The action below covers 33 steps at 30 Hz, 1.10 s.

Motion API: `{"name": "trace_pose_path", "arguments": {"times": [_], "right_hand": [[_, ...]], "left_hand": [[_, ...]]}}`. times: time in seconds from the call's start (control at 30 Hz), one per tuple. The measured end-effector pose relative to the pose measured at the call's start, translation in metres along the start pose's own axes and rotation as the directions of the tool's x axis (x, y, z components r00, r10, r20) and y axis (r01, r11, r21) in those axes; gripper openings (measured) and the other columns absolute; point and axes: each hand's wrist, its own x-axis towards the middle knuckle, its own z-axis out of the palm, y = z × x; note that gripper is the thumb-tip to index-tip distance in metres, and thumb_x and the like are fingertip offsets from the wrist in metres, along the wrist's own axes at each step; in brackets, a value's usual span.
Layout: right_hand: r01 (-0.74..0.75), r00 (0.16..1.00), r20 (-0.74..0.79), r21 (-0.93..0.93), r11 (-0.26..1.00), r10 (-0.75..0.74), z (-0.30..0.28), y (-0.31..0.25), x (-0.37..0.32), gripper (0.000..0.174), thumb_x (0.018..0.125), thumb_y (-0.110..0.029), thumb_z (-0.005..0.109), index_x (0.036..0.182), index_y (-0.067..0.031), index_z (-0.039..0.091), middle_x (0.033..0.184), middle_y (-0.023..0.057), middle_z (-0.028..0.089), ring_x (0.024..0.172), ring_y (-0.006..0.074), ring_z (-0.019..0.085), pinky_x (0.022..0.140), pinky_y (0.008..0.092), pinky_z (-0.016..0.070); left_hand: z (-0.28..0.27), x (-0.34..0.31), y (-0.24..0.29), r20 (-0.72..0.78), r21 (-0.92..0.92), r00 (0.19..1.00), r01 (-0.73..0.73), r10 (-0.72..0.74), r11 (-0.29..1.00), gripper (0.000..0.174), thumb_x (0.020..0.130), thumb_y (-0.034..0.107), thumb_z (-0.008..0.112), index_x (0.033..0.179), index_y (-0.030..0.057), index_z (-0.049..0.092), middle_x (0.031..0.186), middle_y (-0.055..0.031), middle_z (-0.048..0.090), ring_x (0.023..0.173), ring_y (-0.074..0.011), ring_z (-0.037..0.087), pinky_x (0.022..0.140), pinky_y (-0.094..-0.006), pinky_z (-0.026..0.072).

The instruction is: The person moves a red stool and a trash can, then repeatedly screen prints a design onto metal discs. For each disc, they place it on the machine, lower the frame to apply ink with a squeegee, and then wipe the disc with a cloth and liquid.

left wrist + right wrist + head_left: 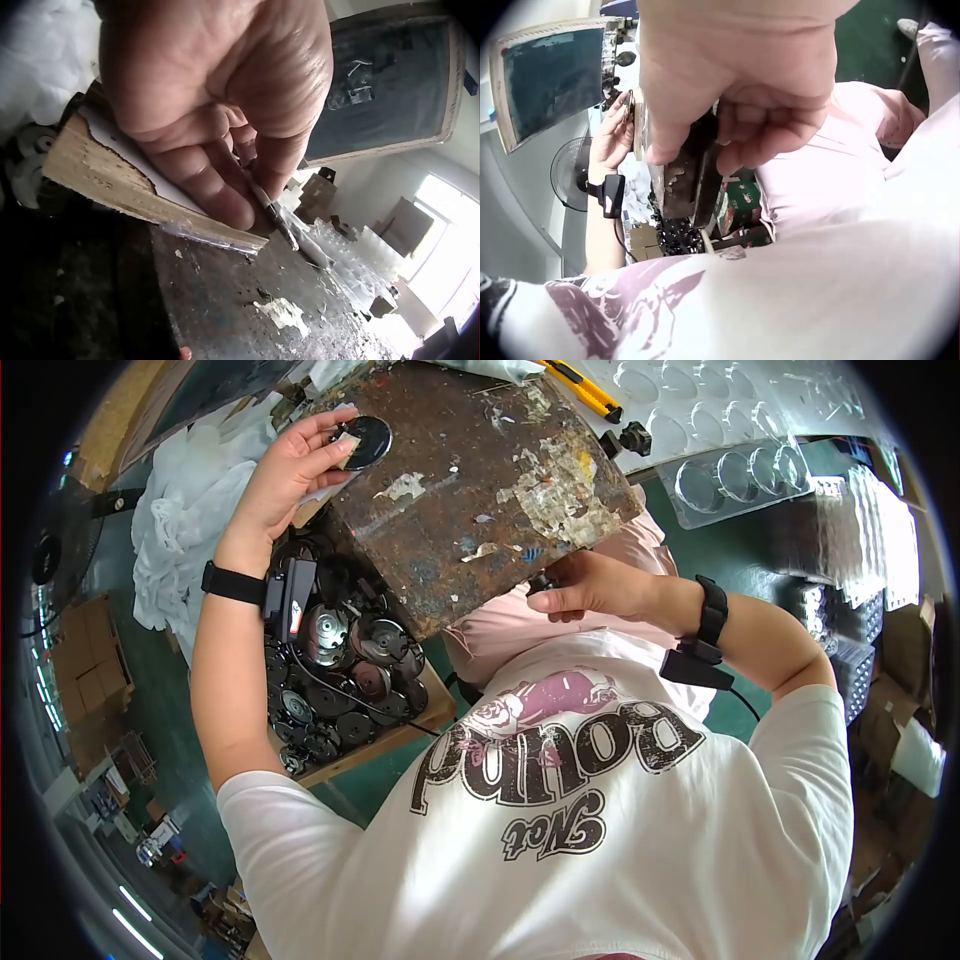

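My left hand (300,458) pinches a glossy black disc (373,443) by its edge, over the far left corner of the worn board (440,470). In the left wrist view the disc (279,222) shows nearly edge-on between thumb and fingers. A pale patch shows at the thumb tip. At the board's near edge my right hand (600,586) has curled fingers and a thumb around a small dark piece (541,582). The right wrist view shows that hand (739,82) right beside the board's edge; I cannot tell what the dark piece is.
A wooden box of several black discs (345,680) stands left of the board. White cloth-like material (195,510) is heaped at the far left. A yellow-black cutter (585,390) lies beyond the board, with clear plastic trays (740,478) at the right. A fan (570,172) stands behind the left arm.
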Motion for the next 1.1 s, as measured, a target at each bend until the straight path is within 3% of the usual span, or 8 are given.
{"name": "trace_pose_path", "arguments": {"times": [0.07,0.3,0.43,0.6,0.73,0.83,1.0,1.1], "right_hand": [[-0.045,0.998,-0.058,-0.197,0.979,0.034,0.001,-0.003,-0.001,0.055,0.084,-0.042,0.051,0.117,-0.0004,0.040,0.098,0.0094,0.058,0.082,0.0144,0.055,0.071,0.0264,0.0450],[0.018,0.996,0.069,0.512,0.859,-0.062,0.007,-0.005,-0.010,0.060,0.078,-0.050,0.056,0.111,-0.0001,0.046,0.085,0.0064,0.058,0.073,0.0125,0.054,0.063,0.0251,0.0446],[0.098,0.992,-0.067,-0.089,0.991,-0.104,0.005,-0.004,-0.005,0.061,0.079,-0.051,0.053,0.112,-0.0007,0.046,0.085,0.0065,0.058,0.073,0.0126,0.054,0.062,0.0244,0.0443],[-0.033,0.999,0.022,-0.007,0.999,0.033,0.004,-0.010,-0.009,0.059,0.079,-0.049,0.055,0.111,-0.0006,0.046,0.084,0.0072,0.058,0.072,0.0123,0.054,0.062,0.0243,0.0445],[0.013,0.999,0.017,0.568,0.823,-0.028,0.013,-0.014,-0.014,0.052,0.077,-0.051,0.057,0.093,-0.0020,0.054,0.074,0.0063,0.059,0.065,0.0110,0.055,0.054,0.0219,0.0438],[0.139,0.990,-0.021,0.030,0.990,-0.139,0.003,0.000,-0.001,0.051,0.080,-0.050,0.054,0.099,-0.0025,0.053,0.082,0.0070,0.060,0.072,0.0109,0.055,0.059,0.0222,0.0443],[-0.018,0.998,-0.064,-0.112,0.994,0.011,0.006,-0.008,-0.006,0.054,0.082,-0.045,0.054,0.112,-0.0004,0.046,0.090,0.0100,0.059,0.079,0.0143,0.057,0.065,0.0236,0.0447],[0.019,0.996,0.062,0.568,0.823,-0.066,0.012,-0.014,-0.016,0.050,0.079,-0.047,0.056,0.100,-0.0012,0.053,0.086,0.0066,0.061,0.074,0.0107,0.056,0.062,0.0223,0.0446]], "left_hand": [[-0.001,0.001,0.001,-0.010,0.001,1.000,-0.002,0.002,1.000,0.035,0.084,0.015,0.056,0.118,0.0099,0.048,0.100,0.0019,0.055,0.087,-0.0052,0.054,0.074,-0.0197,0.0470],[0.000,-0.002,0.002,0.012,-0.011,1.000,-0.018,0.018,1.000,0.037,0.083,0.015,0.057,0.118,0.0098,0.047,0.099,0.0017,0.055,0.087,-0.0056,0.054,0.074,-0.0201,0.0469],[-0.001,-0.002,0.000,0.000,0.013,1.000,-0.025,0.025,1.000,0.037,0.083,0.016,0.057,0.118,0.0106,0.048,0.100,0.0019,0.055,0.088,-0.0052,0.054,0.074,-0.0201,0.0468],[-0.003,-0.002,-0.002,0.006,0.025,1.000,-0.026,0.026,0.999,0.036,0.082,0.017,0.058,0.117,0.0114,0.049,0.101,0.0026,0.054,0.088,-0.0048,0.054,0.074,-0.0199,0.0467],[-0.002,-0.001,-0.003,0.005,0.022,0.999,-0.038,0.038,0.999,0.036,0.082,0.017,0.058,0.117,0.0118,0.049,0.101,0.0031,0.054,0.087,-0.0045,0.054,0.074,-0.0199,0.0467],[-0.003,-0.002,-0.003,0.007,0.031,0.999,-0.032,0.032,0.999,0.036,0.082,0.017,0.058,0.117,0.0118,0.049,0.101,0.0030,0.054,0.087,-0.0044,0.054,0.074,-0.0199,0.0467],[-0.002,-0.002,-0.001,0.004,0.017,0.999,-0.036,0.036,0.999,0.036,0.082,0.016,0.058,0.117,0.0118,0.049,0.100,0.0031,0.055,0.086,-0.0043,0.054,0.074,-0.0198,0.0467],[-0.002,-0.002,-0.001,0.001,0.007,1.000,-0.027,0.027,1.000,0.036,0.082,0.016,0.058,0.117,0.0118,0.049,0.099,0.0033,0.055,0.086,-0.0044,0.054,0.074,-0.0197,0.0467]]}}
